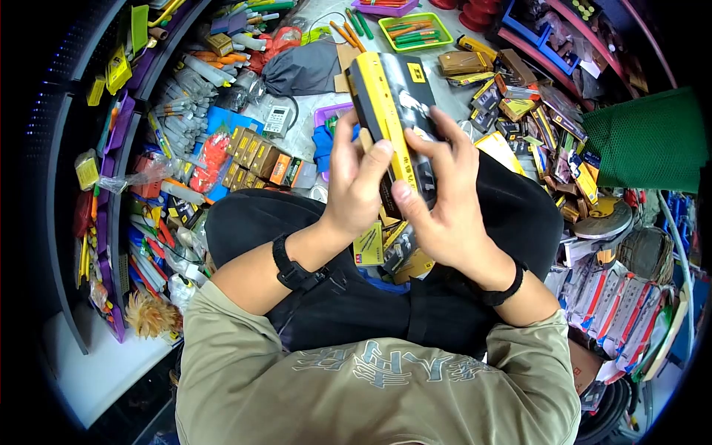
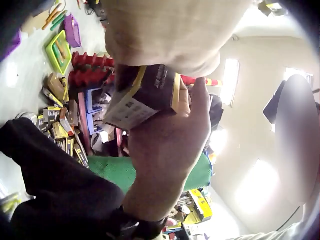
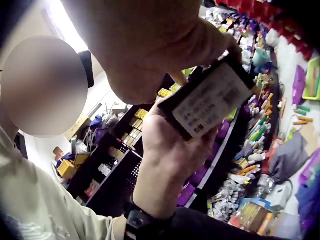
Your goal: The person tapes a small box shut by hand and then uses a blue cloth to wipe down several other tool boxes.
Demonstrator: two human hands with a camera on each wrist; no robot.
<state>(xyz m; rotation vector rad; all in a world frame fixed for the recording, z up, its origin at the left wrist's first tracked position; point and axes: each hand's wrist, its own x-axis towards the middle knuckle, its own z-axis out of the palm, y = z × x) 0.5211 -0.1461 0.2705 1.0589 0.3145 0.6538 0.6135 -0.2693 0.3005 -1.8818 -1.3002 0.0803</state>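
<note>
A black-and-yellow cardboard box [image 1: 389, 104] is held up in front of the body, above the crossed legs. My left hand [image 1: 354, 182] grips its left side, the thumb lying along the yellow face. From the right, my right hand [image 1: 452, 196] holds the box, with its thumb near the lower end and its fingers over the dark picture face. A pale printed label [image 3: 210, 102] shows on one end of the box in the right wrist view. The left wrist view shows the other end [image 2: 129, 114], partly hidden by the hands.
Small brown boxes [image 1: 256, 154] stand in rows at the left, near bundled pens [image 1: 182, 111]. Many loose boxes [image 1: 519, 104] are heaped at the right beside a green mesh bin [image 1: 653, 141]. A yellow-green basket [image 1: 415, 31] holds markers at the back. Shelves [image 1: 122, 148] line the left.
</note>
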